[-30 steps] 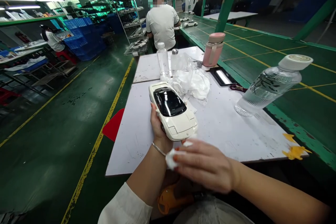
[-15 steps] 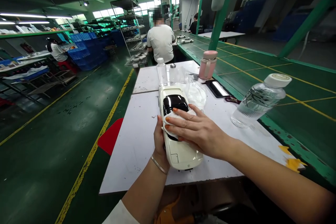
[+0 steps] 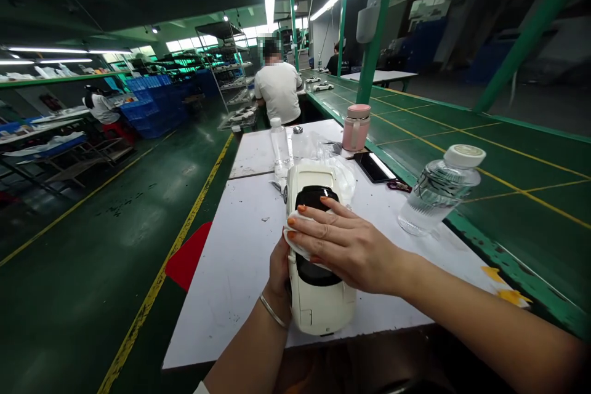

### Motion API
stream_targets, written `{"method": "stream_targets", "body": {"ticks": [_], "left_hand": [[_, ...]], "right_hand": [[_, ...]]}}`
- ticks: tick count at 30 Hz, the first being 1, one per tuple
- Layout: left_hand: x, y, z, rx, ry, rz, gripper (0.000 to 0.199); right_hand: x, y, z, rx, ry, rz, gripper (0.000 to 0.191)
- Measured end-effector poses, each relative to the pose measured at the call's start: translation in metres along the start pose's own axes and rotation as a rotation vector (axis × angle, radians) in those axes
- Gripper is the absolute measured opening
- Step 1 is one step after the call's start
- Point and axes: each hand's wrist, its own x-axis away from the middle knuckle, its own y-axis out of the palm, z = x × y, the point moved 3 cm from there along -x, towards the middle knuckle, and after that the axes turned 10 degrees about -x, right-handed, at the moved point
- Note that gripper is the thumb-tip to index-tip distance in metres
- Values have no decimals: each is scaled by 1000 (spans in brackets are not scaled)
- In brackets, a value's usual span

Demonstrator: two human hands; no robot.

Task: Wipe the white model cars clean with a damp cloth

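A white model car [image 3: 318, 306] with a black roof and windows lies over the near part of the white tabletop, its length pointing away from me. My left hand [image 3: 279, 268] grips the car along its left side; the fingers beneath are hidden. On the roof, my right hand [image 3: 344, 240] presses a white cloth [image 3: 295, 245] down with its fingers laid flat and close together. The cloth shows only at the fingertips and along the left edge of the roof.
Beyond the car are a clear bottle [image 3: 277, 144], crumpled plastic [image 3: 344, 178], a pink flask [image 3: 356, 129] and a phone [image 3: 372, 167]. A water bottle [image 3: 438, 188] stands right of my forearm. A green conveyor [image 3: 429, 123] runs alongside. A person [image 3: 278, 92] sits ahead.
My right hand and the cloth have slid left over the car's roof, uncovering more of the rear black window. The car sits lower in view and points straighter ahead.
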Motion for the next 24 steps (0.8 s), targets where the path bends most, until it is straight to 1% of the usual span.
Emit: {"method": "stream_targets", "body": {"ticks": [1,3,5,7,11,13,17,20,22,24], "left_hand": [[0,0,0,-17,-3,-7,42],[2,4,1,-55,22,-61,48],[5,11,2,-77,78,-120,50],[6,15,2,-91,98,-156,50],[6,12,0,-121,86,-147,51],[6,12,-1,-125,57,-165,53],[7,16,0,-112,13,-238,65],[10,19,0,-114,-20,-278,74],[11,17,-1,-119,-50,-275,77],[11,14,-3,-117,-49,-240,75]], "right_hand": [[0,-1,0,-1,-7,4,36],[-1,-4,6,15,34,32,38],[0,-6,15,60,136,84,40],[2,-7,20,92,249,164,41],[13,-3,17,102,416,333,40],[20,0,12,103,469,382,40],[35,-1,10,57,511,403,46],[41,-10,11,55,485,415,46],[39,-20,9,65,462,466,44],[32,-28,4,49,431,502,41]]}}
